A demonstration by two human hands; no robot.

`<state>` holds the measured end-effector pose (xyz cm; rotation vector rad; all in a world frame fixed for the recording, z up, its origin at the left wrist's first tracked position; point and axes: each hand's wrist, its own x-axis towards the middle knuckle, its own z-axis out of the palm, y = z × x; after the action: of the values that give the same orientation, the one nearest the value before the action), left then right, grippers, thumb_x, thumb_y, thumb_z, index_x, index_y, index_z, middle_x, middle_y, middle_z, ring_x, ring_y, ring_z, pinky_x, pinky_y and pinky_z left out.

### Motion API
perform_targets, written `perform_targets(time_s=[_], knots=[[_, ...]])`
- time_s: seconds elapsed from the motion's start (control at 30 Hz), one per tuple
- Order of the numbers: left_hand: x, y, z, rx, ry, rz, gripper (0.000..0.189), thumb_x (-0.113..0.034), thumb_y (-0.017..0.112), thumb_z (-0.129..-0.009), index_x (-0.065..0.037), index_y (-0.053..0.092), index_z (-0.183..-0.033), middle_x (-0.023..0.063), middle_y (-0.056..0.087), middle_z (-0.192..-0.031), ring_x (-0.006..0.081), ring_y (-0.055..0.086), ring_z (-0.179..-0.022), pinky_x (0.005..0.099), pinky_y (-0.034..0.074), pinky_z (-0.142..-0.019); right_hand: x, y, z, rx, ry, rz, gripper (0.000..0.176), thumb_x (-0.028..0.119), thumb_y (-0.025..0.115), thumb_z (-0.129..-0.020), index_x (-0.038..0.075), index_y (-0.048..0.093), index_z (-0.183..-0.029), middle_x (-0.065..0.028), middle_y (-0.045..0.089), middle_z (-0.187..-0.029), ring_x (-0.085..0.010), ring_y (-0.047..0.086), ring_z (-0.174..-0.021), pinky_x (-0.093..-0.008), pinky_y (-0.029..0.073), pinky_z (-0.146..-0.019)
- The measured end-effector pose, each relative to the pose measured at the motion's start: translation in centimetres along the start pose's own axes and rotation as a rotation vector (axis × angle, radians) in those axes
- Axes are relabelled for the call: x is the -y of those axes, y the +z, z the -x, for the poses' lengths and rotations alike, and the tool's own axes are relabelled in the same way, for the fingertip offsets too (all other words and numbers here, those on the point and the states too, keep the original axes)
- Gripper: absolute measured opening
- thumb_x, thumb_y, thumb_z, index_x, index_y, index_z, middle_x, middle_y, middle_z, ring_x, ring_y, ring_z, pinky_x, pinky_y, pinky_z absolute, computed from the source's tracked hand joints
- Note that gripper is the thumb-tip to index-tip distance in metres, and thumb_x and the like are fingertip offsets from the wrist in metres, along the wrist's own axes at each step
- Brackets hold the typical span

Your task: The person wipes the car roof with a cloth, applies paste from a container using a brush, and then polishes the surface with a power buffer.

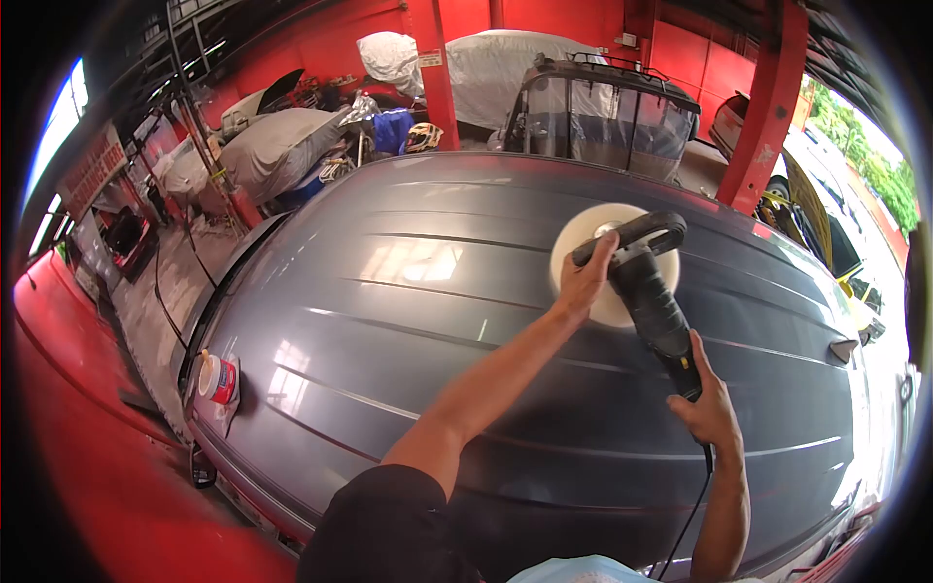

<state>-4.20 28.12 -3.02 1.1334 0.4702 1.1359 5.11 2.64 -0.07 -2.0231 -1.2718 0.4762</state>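
A black power polisher with a round cream pad rests on the dark grey ribbed roof of a vehicle. My left hand is closed round the left end of the polisher's front loop handle, beside the pad. At the rear of the tool's body, my right hand grips the lower end, thumb on the near side. The polisher's body slants from the pad down to the right. From its rear end a black cord runs down toward the bottom edge.
On the roof's left edge a red and white tub sits on a cloth. Red pillars stand beyond the roof. Behind are covered vehicles and a black-framed vehicle body with clear sheeting. A small antenna fin is at right.
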Motion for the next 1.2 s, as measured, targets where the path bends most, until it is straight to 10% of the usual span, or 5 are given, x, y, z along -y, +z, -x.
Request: perform_targets(time_s=[0.1,0.5,0.7,0.83,1.2], knots=[[-2.4,-5.6,-0.3,-0.122,-0.042,-0.053,0.055,-0.052,0.067,-0.09,-0.002,0.067,-0.112,0.0059,0.067,-0.101,0.013,0.061,-0.094,0.0293,0.049,-0.083,3.1,3.2,-1.8,0.078,-0.044,-0.007,0.098,0.012,0.063,-0.072,0.025,0.021,-0.159,-0.0187,0.07,-0.109,-0.0296,0.069,-0.091,-0.0363,0.05,-0.088],[-7.1,-28.3,-5.1,-0.355,0.171,-0.24,0.048,-0.049,0.053,-0.099,-0.004,0.061,-0.115,0.0048,0.063,-0.102,0.0153,0.06,-0.095,0.0288,0.049,-0.085,13.8,16.8,-7.3,0.313,-0.162,-0.037,0.097,0.018,0.06,-0.074,0.026,0.012,-0.158,-0.0283,0.068,-0.082,-0.0469,0.067,-0.08,-0.0499,0.051,-0.08],[-8.4,-27.5,-6.3,-0.214,0.132,-0.108,0.046,-0.055,0.061,-0.092,-0.009,0.064,-0.099,-0.0008,0.06,-0.084,0.0104,0.056,-0.079,0.0266,0.045,-0.072,14.3,18.3,-7.1,0.237,-0.155,-0.053,0.095,0.019,0.061,-0.077,0.026,0.012,-0.158,-0.0298,0.068,-0.084,-0.0475,0.067,-0.083,-0.0501,0.051,-0.082],[-5.3,-23.1,-9.1,-0.123,0.023,-0.28,0.066,-0.061,0.055,-0.094,-0.01,0.05,-0.136,0.0023,0.054,-0.1,0.0141,0.054,-0.092,0.0306,0.045,-0.085,12.1,14.8,-7.0,0.199,-0.085,-0.067,0.095,0.017,0.061,-0.077,0.025,0.012,-0.158,-0.0304,0.068,-0.088,-0.0477,0.067,-0.088,-0.049,0.052,-0.084],[0.4,-1.6,-7.7,0.104,0.034,-0.274,0.054,-0.061,0.066,-0.087,-0.007,0.062,-0.077,-0.0007,0.055,-0.074,0.0125,0.048,-0.072,0.0307,0.038,-0.067,2.0,4.9,-2.8,-0.1,0.13,-0.047,0.094,0.013,0.062,-0.078,0.026,0.015,-0.158,-0.0266,0.069,-0.084,-0.0428,0.069,-0.085,-0.048,0.052,-0.08]])
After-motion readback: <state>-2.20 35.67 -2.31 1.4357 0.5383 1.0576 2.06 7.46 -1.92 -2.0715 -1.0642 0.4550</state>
